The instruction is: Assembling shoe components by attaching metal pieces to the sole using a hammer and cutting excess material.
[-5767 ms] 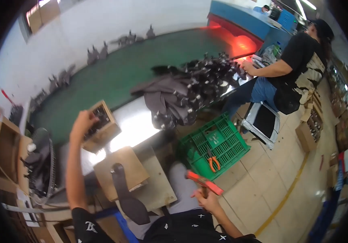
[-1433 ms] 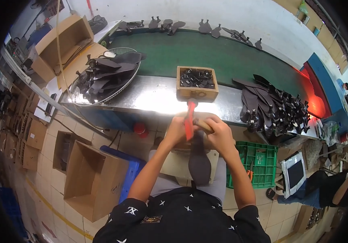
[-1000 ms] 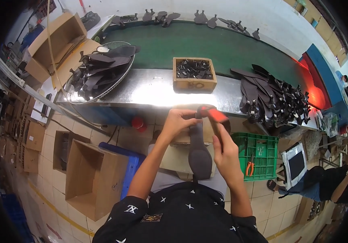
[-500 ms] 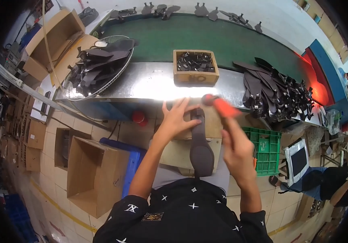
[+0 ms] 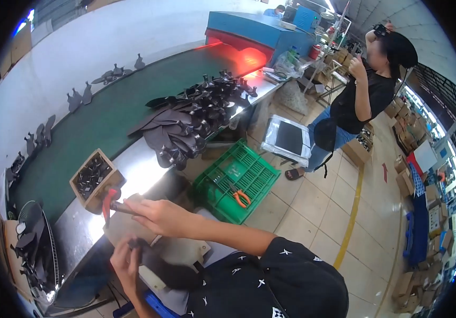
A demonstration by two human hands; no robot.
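My right hand (image 5: 159,216) is wrapped round the dark handle of a hammer (image 5: 109,203) with a red head, raised near the wooden box. Below it, my left hand (image 5: 125,263) pinches the narrow end of a dark shoe sole (image 5: 171,271), which is blurred and reaches back toward my lap. A pale work block (image 5: 183,246) stands under my hands. The wooden box (image 5: 112,179) on the metal bench edge holds many small black, shiny parts. Farther along lies a heap of dark soles (image 5: 172,132) with similar parts on their ends.
Beside the bench, a green crate (image 5: 222,204) holds pliers (image 5: 242,198) with orange handles. A green conveyor belt (image 5: 106,114) runs to a blue machine (image 5: 249,34) glowing red. At left is a wire basket (image 5: 54,254) of soles. A co-worker (image 5: 363,98) stands beyond a wrapped stool (image 5: 286,139).
My view has swung to the right, bringing the standing co-worker into sight. My left hand, spread beside the sole before, now pinches its end. The hammer stays in my right hand.
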